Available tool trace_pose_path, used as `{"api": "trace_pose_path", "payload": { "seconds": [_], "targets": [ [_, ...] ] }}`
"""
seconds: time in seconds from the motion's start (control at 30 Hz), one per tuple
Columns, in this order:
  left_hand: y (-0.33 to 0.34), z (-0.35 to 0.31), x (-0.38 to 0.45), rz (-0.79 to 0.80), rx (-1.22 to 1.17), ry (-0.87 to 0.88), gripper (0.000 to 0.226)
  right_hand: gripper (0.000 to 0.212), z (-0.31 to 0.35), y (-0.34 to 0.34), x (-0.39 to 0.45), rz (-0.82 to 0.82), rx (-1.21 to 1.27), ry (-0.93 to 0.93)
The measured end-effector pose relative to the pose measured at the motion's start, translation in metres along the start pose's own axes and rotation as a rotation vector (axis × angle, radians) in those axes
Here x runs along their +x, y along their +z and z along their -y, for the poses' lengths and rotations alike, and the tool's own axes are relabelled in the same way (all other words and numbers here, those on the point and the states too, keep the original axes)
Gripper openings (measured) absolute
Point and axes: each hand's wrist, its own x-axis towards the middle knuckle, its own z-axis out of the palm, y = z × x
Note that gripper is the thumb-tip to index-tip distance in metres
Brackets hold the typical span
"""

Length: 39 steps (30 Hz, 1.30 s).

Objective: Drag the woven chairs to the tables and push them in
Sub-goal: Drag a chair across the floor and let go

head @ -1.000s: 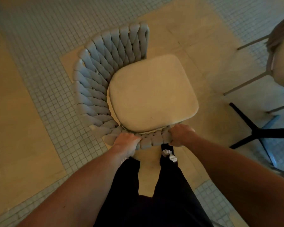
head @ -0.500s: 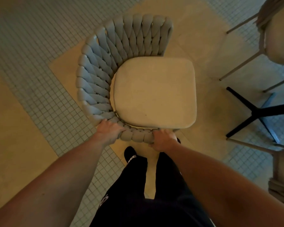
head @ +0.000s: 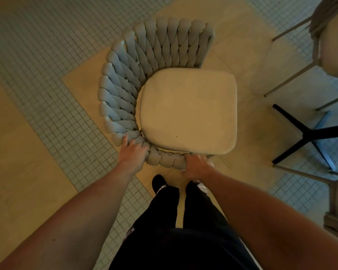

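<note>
Seen from above, a person stands over a woven chair [head: 137, 84] on a floor of small mosaic tiles [head: 37, 55] and smooth beige panels. The left hand [head: 134, 152] curls over the chair's thick braided rim at its near corner, fingers wrapped onto the weave. To the right of it, along the same short stretch of rim, the right hand [head: 197, 167] grips the end of the braid, fingers hooked around it. The chair's cream seat cushion [head: 187, 112] lies directly ahead of both grips, with the woven back curving away on the left and its open front facing right. Further right, well apart from the hands, the black crossed foot of a table [head: 304, 135] shows beside another chair [head: 332, 45]. The table lies off the right hand's side, so the coming drag likely runs rightward.
</note>
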Motion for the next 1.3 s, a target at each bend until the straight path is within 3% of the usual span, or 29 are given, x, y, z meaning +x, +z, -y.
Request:
{"api": "trace_pose_path", "payload": {
  "seconds": [0.27, 0.6, 0.83, 1.3],
  "targets": [
    [-0.013, 0.002, -0.026, -0.032, -0.211, -0.001, 0.063, 0.068, 0.008, -0.013, -0.014, -0.017, -0.061, -0.061],
    [-0.028, 0.046, -0.045, -0.099, -0.429, -0.153, 0.077, 0.096, 0.071, -0.038, -0.013, -0.042, -0.137, -0.143],
    [-0.022, 0.133, -0.058, -0.069, -0.458, -0.176, 0.079, 0.106, 0.152, -0.051, 0.006, -0.078, -0.138, -0.153],
    [-0.026, 0.342, -0.065, -0.018, -0.253, 0.035, 0.078, 0.104, 0.306, -0.064, 0.030, -0.194, 0.206, 0.080]
  ]
}}
